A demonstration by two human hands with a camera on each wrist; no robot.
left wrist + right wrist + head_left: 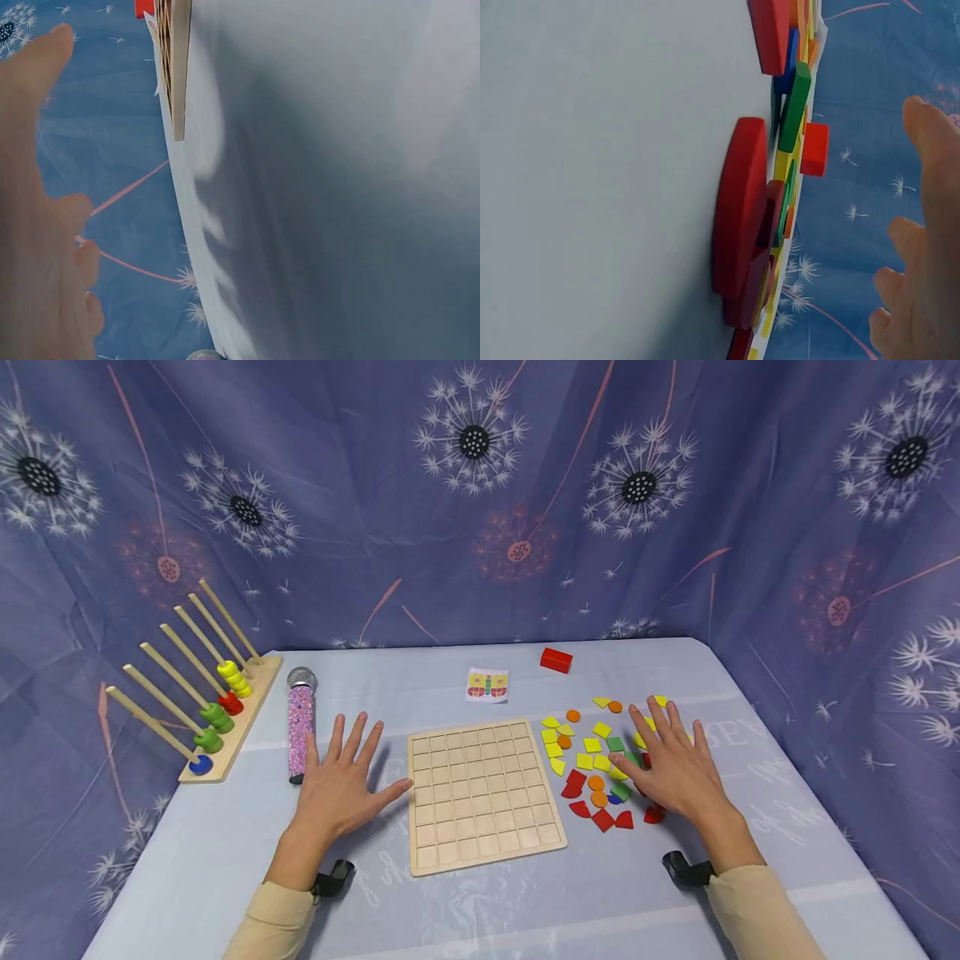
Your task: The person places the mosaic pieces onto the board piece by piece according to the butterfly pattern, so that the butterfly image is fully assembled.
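My left hand (341, 789), fingers spread and palm down, is held over the table between a sequined microphone (302, 727) and a wooden grid board (483, 797). Its thumb tip comes right at the board's left edge in the head view. My right hand (678, 768) hovers with spread fingers over the right part of a scatter of flat coloured pieces, hiding some of them. Among these are yellow squares (584, 762), orange discs (596, 783), red quarter-rounds (624, 820) and green squares (621, 792). Neither hand holds anything. The board's square cells are bare.
A picture card (487, 685) with a butterfly pattern lies behind the board, and a red block (556, 660) sits to its right. At the far left stands a wooden counting rack (228, 735) with tall pegs and coloured beads. A patterned curtain (360, 527) hangs behind the table.
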